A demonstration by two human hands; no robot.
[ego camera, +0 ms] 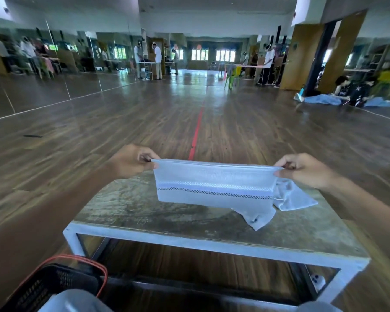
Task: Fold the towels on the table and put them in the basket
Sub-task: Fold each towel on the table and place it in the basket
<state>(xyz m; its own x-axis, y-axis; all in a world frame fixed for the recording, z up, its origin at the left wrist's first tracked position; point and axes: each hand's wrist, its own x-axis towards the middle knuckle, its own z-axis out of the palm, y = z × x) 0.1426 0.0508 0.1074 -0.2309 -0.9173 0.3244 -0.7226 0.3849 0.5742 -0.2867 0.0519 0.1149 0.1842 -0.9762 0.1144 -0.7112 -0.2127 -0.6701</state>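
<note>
I hold a white towel (pixel 214 183) with a blue and black checked stripe stretched above the low table (pixel 144 212). My left hand (pixel 131 159) pinches its upper left corner and my right hand (pixel 306 170) pinches its upper right corner. The towel hangs doubled, and its lower end trails onto the tabletop. A second crumpled white towel (pixel 291 198) lies on the table under my right hand. The black basket (pixel 52 282) with an orange handle stands on the floor at the lower left.
The table has a worn top and a white metal frame (pixel 189 244). A wooden floor with a red line (pixel 196 131) stretches ahead. People stand at tables far off, and two sit on the floor at the right (pixel 351 91).
</note>
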